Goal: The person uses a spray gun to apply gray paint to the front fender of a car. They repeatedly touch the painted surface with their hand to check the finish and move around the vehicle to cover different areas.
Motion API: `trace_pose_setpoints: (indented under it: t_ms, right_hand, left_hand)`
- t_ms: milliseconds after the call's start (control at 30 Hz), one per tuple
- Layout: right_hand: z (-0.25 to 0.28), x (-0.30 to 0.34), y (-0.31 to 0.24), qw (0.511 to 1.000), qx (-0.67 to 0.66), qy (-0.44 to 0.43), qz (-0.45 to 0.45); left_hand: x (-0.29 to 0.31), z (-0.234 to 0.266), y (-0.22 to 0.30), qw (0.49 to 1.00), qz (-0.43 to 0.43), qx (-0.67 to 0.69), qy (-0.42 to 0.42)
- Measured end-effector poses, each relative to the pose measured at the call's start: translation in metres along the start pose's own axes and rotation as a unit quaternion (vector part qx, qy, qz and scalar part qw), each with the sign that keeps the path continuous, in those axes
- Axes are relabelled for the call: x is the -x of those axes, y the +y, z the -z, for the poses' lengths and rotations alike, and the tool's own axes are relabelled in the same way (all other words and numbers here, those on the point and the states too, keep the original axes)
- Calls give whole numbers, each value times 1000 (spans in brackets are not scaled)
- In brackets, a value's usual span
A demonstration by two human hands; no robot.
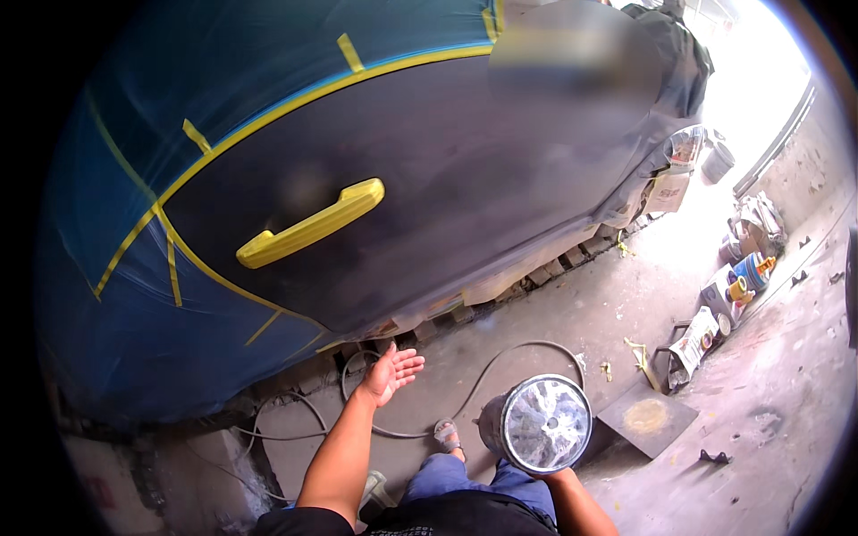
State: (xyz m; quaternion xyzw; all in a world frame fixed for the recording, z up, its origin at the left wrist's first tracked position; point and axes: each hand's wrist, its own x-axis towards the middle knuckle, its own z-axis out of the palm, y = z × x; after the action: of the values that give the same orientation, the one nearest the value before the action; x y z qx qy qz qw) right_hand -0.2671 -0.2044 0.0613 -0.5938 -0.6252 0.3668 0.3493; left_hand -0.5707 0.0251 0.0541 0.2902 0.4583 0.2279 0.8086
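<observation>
My left hand [391, 375] is held out open, palm showing and fingers stretched, with nothing in it. It appears just below the lower edge of a dark, matte car door panel [465, 179], and I see no contact. Yellow tape wraps the door handle [313, 223]. At the lower right my right hand [559, 487] is closed against the near side of a round bucket [547, 424]. The bucket's pale, paint-smeared top faces me, and it hides most of those fingers.
Blue masking film [116, 348] with yellow tape strips covers the car around the panel. A grey hose [500, 353] loops across the floor by my feet. A flat board [648, 420] lies right of the bucket; boxes [697, 344] and a blue can [752, 271] stand along the right wall.
</observation>
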Motion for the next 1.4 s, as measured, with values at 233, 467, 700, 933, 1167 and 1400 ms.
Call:
trace_pose_setpoints:
  t_ms: [233, 467, 700, 933, 1167, 1400]
  right_hand:
    - [50, 12, 49, 999, -33, -39, -19]
    - [139, 9, 54, 997, -68, -22, -30]
    - [195, 6, 53, 992, -108, -4, -60]
    - [208, -12, 42, 999, -47, 16, 16]
    - [216, -39, 28, 997, -71, 27, -2]
    - [232, -49, 54, 997, 25, 46, 48]
  left_hand:
    - [-16, -64, -11, 999, -19, 14, 41]
    - [-44, -128, -42, 978, -98, -50, 178]
    - [-53, -179, -29, 970, -89, -50, 222]
    - [-80, -173, -19, 972, -98, -65, 203]
    - [-118, -185, 12, 992, -72, 17, 104]
    - [-148, -208, 47, 998, -57, -4, 20]
